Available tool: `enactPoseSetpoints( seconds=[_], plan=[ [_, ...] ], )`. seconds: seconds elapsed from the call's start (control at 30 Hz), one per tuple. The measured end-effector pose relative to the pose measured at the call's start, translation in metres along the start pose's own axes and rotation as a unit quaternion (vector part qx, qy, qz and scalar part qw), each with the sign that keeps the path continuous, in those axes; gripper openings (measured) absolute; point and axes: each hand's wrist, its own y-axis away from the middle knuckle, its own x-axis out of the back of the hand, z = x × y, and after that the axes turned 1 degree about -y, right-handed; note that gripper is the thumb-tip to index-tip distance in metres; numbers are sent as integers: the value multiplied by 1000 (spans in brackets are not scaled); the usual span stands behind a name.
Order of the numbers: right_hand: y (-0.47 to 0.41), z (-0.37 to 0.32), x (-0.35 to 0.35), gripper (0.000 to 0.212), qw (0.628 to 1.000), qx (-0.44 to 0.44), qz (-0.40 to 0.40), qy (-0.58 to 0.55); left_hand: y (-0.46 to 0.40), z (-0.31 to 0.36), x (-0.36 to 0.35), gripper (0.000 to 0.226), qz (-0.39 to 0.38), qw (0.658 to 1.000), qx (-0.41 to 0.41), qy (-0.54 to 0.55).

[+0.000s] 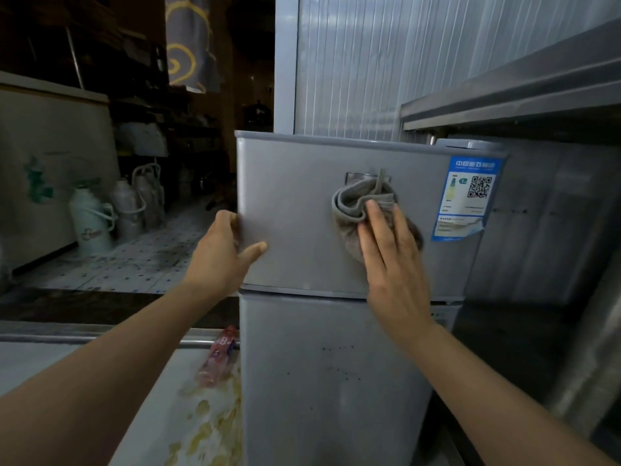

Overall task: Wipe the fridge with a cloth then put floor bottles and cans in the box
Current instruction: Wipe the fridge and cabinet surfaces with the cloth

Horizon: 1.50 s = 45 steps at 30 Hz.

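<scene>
Crumpled grey cloth [361, 210] pressed flat-fingered by right hand [389, 250] on silver fridge [302, 196]; left hand [223, 253] clasping door edge. Pink bottle [220, 356] on pale floor [151, 257], lower left.

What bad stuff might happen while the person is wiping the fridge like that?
1. The cloth is bunched under the flat right hand, near the blue label, whose lower corner looks lifted. A wipe rightward might catch and peel it.
2. The left hand grips the upper door's left edge, so a hard push could pinch fingers or swing it.
3. A pink bottle lies low beside the fridge; stepping sideways, the person might trip on it.
</scene>
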Motion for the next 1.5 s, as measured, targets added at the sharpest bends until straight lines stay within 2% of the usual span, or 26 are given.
enactPoseSetpoints(
  seconds=[0.07,0.1,0.23,0.4,0.5,0.6,0.83,1.03,1.17,1.23,1.33,1.4,1.5],
  plan=[
    [9,16,4,44,1000,8,-7,7,0,0,-1,36,5,1000,-1,2],
    [15,29,7,44,1000,-16,-5,13,0,0,-1,36,6,1000,-2,4],
    [34,69,17,56,978,-207,9,15,0,-3,-3,36,17,1000,-6,4],
    [43,48,5,62,948,-316,29,-24,2,-3,-6,36,28,1000,-7,11],
    [72,32,2,74,932,-360,-38,-25,6,-2,-7,37,41,999,-14,1],
    [86,30,9,74,929,-358,-84,-23,6,0,-9,45,38,999,-2,-12],
    [86,22,34,49,918,-376,-120,-39,37,-8,-25,44,-12,994,78,-81],
    [58,-8,23,23,934,-347,-74,-34,38,-7,-26,42,-12,993,81,-88],
    [47,-41,9,14,962,-264,-66,-27,38,-8,-25,42,-9,993,80,-90],
    [43,-51,5,10,981,-179,-70,-16,37,-10,-24,42,-10,993,80,-85],
    [44,-40,5,18,994,-57,-94,-6,36,-13,-23,41,-17,993,76,-84],
    [53,-12,11,23,992,-64,-105,3,35,-15,-22,39,-17,994,72,-80],
    [76,37,23,31,977,-188,-98,11,34,-18,-24,37,-15,995,65,-77]
  ],
)
